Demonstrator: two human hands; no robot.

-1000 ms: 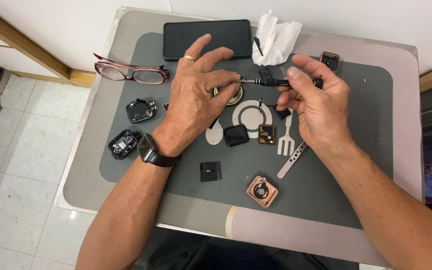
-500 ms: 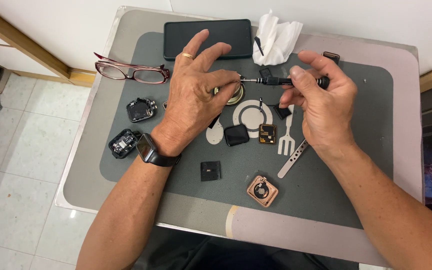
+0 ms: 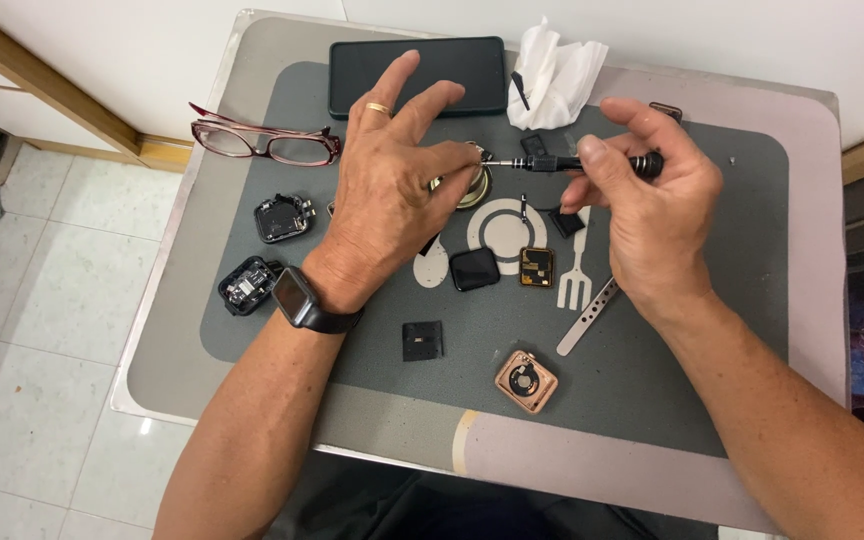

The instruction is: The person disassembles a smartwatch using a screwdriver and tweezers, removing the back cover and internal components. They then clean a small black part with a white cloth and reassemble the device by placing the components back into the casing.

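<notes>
My right hand (image 3: 642, 205) grips a thin black screwdriver (image 3: 552, 162), held level with its tip pointing left. The tip meets a small round metal watch case (image 3: 472, 188) that my left hand (image 3: 387, 195) pinches between thumb and forefinger, its other fingers spread upward. A dark smartwatch sits on my left wrist and a gold ring on one finger. Both hands hover over a dark grey work mat (image 3: 712, 330) on a small table.
On the mat lie two opened watch bodies (image 3: 280, 217) (image 3: 248, 283), a black screen (image 3: 474, 268), a gold-framed module (image 3: 536, 266), a black square (image 3: 422, 340), a rose-gold case (image 3: 526, 380) and a metal bar (image 3: 586, 316). Red glasses (image 3: 264, 143), a dark phone (image 3: 417, 72) and tissue (image 3: 554, 72) sit behind.
My right hand has turned the screwdriver between its fingers and shifted slightly. The left hand stays on the round case, fingers spreading a bit more.
</notes>
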